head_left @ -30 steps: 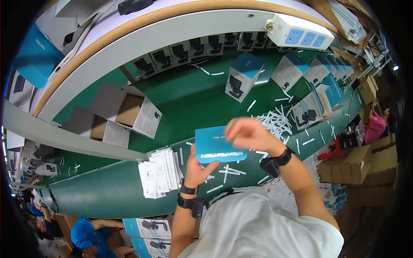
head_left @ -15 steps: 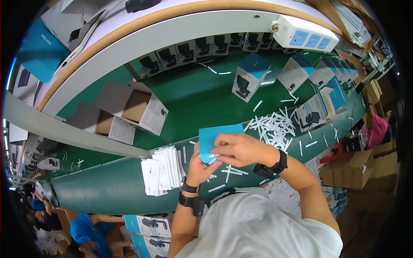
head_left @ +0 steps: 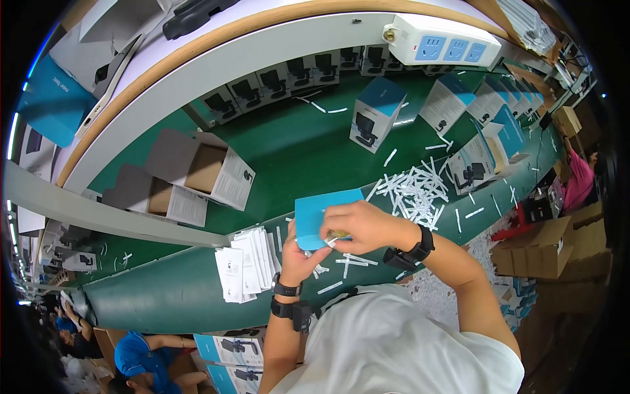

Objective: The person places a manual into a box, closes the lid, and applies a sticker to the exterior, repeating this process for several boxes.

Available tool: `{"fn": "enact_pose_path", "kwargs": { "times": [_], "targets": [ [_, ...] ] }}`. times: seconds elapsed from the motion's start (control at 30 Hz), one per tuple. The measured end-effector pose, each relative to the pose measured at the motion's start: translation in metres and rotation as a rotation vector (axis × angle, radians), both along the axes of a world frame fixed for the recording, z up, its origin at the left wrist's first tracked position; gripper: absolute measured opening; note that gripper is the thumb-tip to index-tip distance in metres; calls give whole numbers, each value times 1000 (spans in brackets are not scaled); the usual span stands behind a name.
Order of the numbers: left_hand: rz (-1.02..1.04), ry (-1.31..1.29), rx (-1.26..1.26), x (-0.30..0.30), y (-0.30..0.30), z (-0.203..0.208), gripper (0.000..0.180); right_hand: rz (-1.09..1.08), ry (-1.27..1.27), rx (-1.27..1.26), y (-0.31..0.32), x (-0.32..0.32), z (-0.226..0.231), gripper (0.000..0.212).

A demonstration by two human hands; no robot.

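Observation:
A carton with a blue face (head_left: 311, 213) is held up in front of me over the near edge of the green bench. My left hand (head_left: 297, 261) is closed on its left edge, thumb toward the near corner. Across the carton's right side lies my right hand (head_left: 367, 226), its fingers pinched together near that corner. Between them shows a small pale, yellowish piece (head_left: 339, 234), too small to name. Just right of the carton lies a heap of short white strips (head_left: 417, 194). A stack of white printed leaflets (head_left: 252, 259) lies left of my left hand.
Two open cartons (head_left: 230, 177) stand at the left behind a slanted white post (head_left: 131, 207). Blue-and-white boxes (head_left: 377, 111) stand at the back and right; one at the right (head_left: 474, 167) has its top open. A shelf with a white power strip (head_left: 443, 43) overhangs the bench.
My right fingers have drawn slightly away from the carton's corner, and the pale piece now shows between them. The carton has shifted a little to the left.

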State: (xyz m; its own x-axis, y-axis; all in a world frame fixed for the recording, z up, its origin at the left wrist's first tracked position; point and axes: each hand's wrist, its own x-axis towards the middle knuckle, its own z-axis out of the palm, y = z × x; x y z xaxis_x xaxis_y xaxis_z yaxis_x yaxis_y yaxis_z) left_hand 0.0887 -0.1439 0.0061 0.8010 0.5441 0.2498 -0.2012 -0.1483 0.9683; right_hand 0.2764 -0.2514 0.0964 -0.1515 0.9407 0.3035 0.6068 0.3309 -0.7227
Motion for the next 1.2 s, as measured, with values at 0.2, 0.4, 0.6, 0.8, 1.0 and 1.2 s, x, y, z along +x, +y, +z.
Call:
{"fn": "enact_pose_path", "kwargs": {
  "times": [0.2, 0.4, 0.6, 0.8, 1.0, 1.2],
  "targets": [
    [207, -176, 8, -2, -5, -12, 68, -104, 1169, 137, -36, 33, 4, 21],
    [115, -167, -219, -8, 8, -2, 90, -672, 321, -280, -98, 42, -29, 69],
    [73, -6, 273, -22, 22, -13, 52, -715, 123, 181, -64, -40, -73, 39],
    [7, 152, 659, -39, 40, -15, 53, -737, 17, 180, -75, -48, -92, 41],
    [-10, 479, 1129, -16, 2, 37, 72, -689, -239, 213, -63, -55, -89, 50],
    [114, 529, 1293, -10, -13, 8, 73, -634, -157, 286, -58, -54, -96, 39]
  ]
}}
